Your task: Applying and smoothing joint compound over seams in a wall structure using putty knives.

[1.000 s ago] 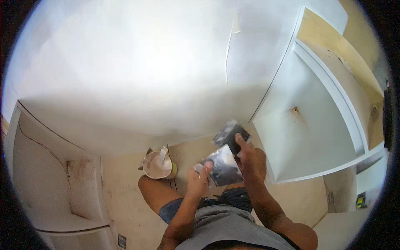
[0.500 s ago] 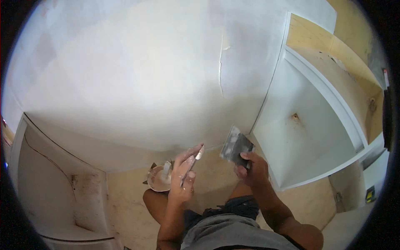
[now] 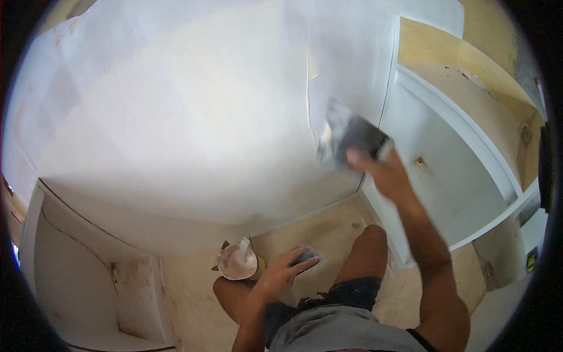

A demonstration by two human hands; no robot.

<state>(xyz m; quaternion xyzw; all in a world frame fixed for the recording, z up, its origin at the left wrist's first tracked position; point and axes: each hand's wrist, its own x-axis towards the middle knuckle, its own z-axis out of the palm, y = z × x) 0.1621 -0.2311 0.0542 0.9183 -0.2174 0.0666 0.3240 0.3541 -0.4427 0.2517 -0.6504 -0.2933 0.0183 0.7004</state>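
Before the smooth white wall (image 3: 176,117), the right hand (image 3: 385,173) grips a flat, blurred, dark scraper (image 3: 363,136) near a thin uneven line (image 3: 308,97); the left hand (image 3: 281,274) grips a grey blade (image 3: 303,256) near a round bucket (image 3: 260,267) of pale paste (image 3: 231,265).

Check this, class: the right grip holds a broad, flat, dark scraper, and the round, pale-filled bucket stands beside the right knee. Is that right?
Wrong side: the head view shows the bucket beside the left knee; the right grip does hold the scraper.

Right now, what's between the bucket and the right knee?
In the head view, the left hand and its dark scraper appear between the bucket and right knee.
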